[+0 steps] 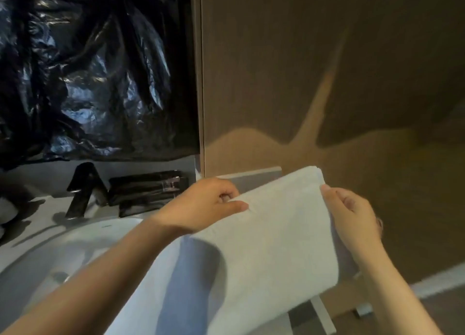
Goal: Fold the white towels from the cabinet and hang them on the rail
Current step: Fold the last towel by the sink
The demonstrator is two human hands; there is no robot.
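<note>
A folded white towel [271, 236] hangs in front of me, its top fold tilted up to the right. My left hand [203, 206] pinches the towel's upper left edge between thumb and curled fingers. On the upper right edge, my right hand [352, 218] grips with the thumb on top and the fingers hidden behind the cloth. Below the towel's lower right, a pale metal rail [323, 314] juts out next to the brown wall; most of it is covered by the towel.
A white basin [75, 249] with a black tap [83, 188] lies at the left. Black folded packets [148, 191] sit on the counter behind it. Black plastic sheeting [95, 70] covers the area above. A brown wall panel [327, 82] fills the right.
</note>
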